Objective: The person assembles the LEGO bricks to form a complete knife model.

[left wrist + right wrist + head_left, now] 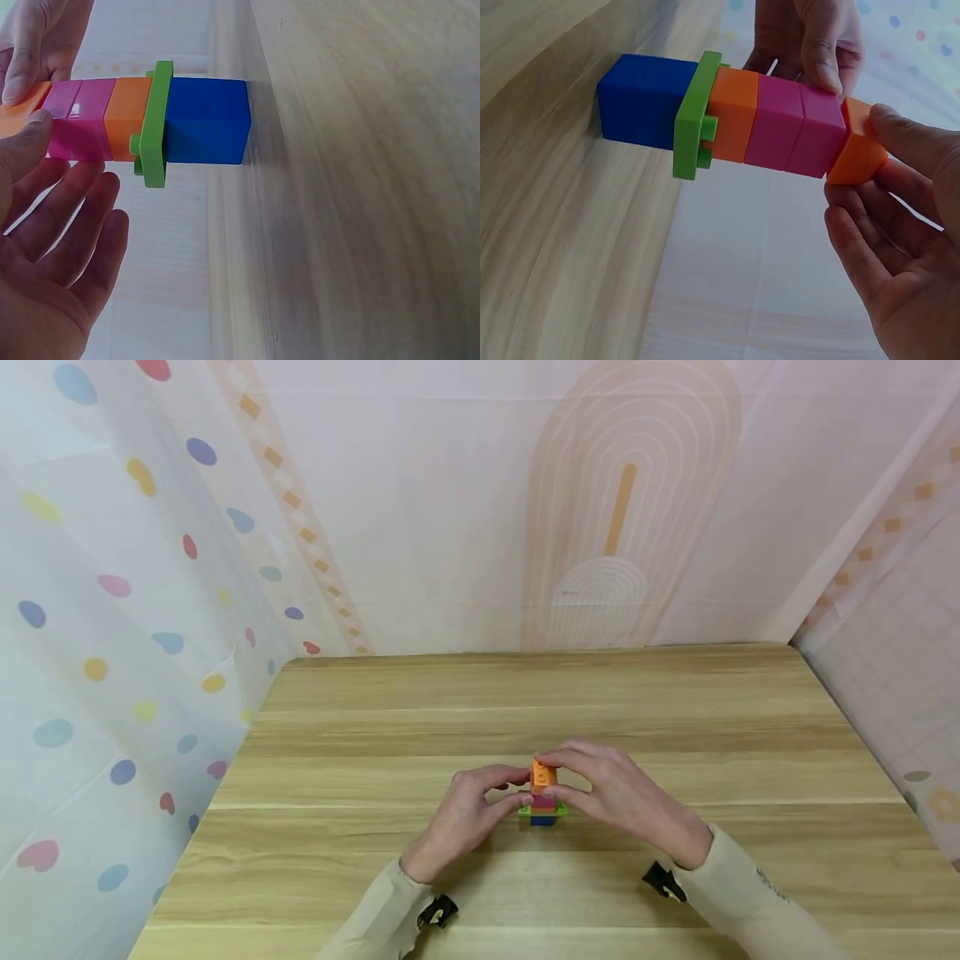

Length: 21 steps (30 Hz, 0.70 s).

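Observation:
A tower of toy building bricks stands on the table: a blue brick (206, 120) at the bottom, a wider green plate (156, 124) with studs, an orange brick (733, 112), then two magenta bricks (776, 124). Another orange brick (855, 146) sits at the top, tilted against the upper magenta one. My right hand (611, 789) pinches this top brick between thumb and fingers. From the other side, my left hand (468, 810) pinches the tower near the upper magenta brick, its other fingers spread in the left wrist view. Whether the top brick's studs are joined is hidden.
The wooden table (360, 727) extends around the tower on all sides. Behind it hangs a pale patterned cloth (450, 527), with a dotted cloth (112, 693) at the left. A black strap piece (663, 882) hangs under the right sleeve.

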Available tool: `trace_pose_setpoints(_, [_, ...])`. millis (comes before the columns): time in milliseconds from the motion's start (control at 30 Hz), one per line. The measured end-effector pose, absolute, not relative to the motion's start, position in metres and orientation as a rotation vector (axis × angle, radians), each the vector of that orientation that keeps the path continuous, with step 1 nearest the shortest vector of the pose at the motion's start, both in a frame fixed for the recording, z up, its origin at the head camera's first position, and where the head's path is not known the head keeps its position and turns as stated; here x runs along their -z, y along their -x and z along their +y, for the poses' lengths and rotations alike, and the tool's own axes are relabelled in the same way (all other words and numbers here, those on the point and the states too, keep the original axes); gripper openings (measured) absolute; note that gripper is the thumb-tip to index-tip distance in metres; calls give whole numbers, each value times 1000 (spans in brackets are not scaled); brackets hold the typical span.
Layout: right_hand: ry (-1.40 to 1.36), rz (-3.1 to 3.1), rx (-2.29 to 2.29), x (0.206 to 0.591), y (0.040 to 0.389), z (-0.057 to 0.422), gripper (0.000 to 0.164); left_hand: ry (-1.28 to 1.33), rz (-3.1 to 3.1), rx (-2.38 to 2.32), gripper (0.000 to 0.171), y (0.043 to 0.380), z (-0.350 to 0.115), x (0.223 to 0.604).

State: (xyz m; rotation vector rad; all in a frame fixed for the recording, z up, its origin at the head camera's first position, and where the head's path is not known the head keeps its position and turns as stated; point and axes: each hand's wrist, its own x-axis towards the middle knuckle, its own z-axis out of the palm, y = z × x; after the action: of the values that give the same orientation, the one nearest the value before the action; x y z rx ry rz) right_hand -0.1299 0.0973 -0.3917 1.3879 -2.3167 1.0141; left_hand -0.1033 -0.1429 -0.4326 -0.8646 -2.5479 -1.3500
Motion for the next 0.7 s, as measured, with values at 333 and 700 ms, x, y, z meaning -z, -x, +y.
trace_pose_setpoints(333, [-1444, -2287, -941, 392, 134, 98, 41, 893, -2527, 1322, 30, 102, -143, 433])
trace_pose_setpoints(700, [-1492, -2335, -973, 392, 136, 99, 40, 937, -2494, 1275, 30, 101, -144, 434])
